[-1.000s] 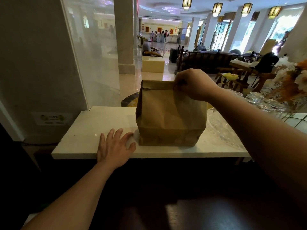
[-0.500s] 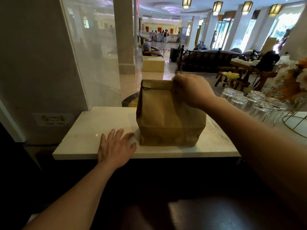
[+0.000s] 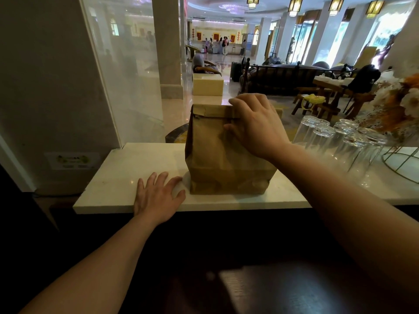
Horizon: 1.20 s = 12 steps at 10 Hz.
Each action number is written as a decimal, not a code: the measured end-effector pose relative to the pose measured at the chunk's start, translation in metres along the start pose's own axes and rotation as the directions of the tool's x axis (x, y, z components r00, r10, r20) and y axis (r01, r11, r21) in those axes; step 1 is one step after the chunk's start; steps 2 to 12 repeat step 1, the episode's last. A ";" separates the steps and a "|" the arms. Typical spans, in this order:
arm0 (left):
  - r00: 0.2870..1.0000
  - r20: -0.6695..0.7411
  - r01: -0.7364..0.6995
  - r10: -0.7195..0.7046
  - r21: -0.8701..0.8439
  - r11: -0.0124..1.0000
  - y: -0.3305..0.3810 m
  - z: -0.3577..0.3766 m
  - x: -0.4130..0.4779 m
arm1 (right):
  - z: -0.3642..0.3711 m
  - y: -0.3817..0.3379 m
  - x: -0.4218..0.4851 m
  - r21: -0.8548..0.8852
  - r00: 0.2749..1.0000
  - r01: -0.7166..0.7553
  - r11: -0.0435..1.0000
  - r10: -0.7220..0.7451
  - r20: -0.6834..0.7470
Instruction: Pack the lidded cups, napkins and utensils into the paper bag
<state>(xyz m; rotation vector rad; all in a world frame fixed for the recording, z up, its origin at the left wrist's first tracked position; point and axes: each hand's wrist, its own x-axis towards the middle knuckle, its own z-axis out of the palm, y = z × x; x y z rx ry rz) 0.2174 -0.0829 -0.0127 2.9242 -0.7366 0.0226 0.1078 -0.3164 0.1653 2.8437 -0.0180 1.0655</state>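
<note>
Nearest the camera, the left hand lies flat and released on the front edge of the white stone counter, palm down, fingers spread and pointing toward 1 o'clock. It holds nothing. Its thumb sits just beside the lower left corner of the paper bag, and whether it touches is too close to tell.

From that left hand the bag lies at about 2 o'clock. It stands upright on the counter, its long axis vertical, and its top is folded over into a flat band, so no cups, napkins or utensils show.

Farther back, the right hand comes in from 4 o'clock, forearm angled across the counter, and grasps the folded top near its right end. The fingers drape over the fold toward the far side and the thumb presses the near face below it. This is the hand on the bag, so any lift or further crease would likely fall to it.

Behind its wrist, at 3 o'clock of the bag, upturned clear glasses stand close; a swing right risks them.
</note>
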 end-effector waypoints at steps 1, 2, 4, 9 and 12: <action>1.000 0.012 0.001 -0.001 -0.067 0.998 0.000 -0.008 0.003 | -0.007 -0.011 -0.010 0.003 1.000 0.025 1.000 -0.025 -0.012; 1.000 0.012 0.001 -0.001 -0.067 0.998 0.000 -0.008 0.003 | -0.007 -0.011 -0.010 0.003 1.000 0.025 1.000 -0.025 -0.012; 1.000 0.012 0.001 -0.001 -0.067 0.998 0.000 -0.008 0.003 | -0.007 -0.011 -0.010 0.003 1.000 0.025 1.000 -0.025 -0.012; 1.000 0.012 0.001 -0.001 -0.067 0.998 0.000 -0.008 0.003 | -0.007 -0.011 -0.010 0.003 1.000 0.025 1.000 -0.025 -0.012; 1.000 0.012 0.001 -0.001 -0.067 0.998 0.000 -0.008 0.003 | -0.007 -0.011 -0.010 0.003 1.000 0.025 1.000 -0.025 -0.012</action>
